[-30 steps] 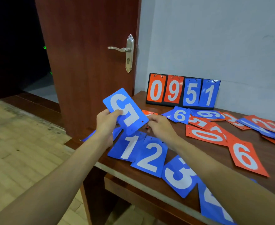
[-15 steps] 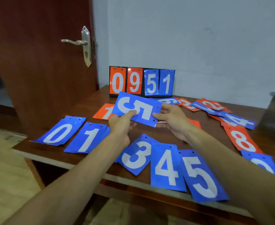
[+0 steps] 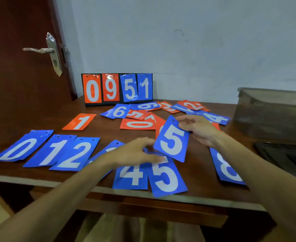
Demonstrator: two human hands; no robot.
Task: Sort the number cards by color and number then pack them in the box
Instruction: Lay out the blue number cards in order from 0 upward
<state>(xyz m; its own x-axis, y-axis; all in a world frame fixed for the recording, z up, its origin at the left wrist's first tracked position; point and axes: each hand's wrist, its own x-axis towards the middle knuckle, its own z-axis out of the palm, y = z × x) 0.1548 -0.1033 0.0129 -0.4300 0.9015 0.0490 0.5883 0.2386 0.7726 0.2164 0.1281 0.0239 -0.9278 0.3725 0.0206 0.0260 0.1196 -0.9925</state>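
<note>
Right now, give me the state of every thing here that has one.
held blue 5 card, lifted off the table, tilted, pinched by the right hand.
left hand, fingers curved beside that card; contact unclear.
blue row, flat along the table's front edge, overlapping.
scoreboard, upright, showing 0951.
mixed pile, unsorted, overlapping.
box, blurred; open or lidded unclear.
</note>
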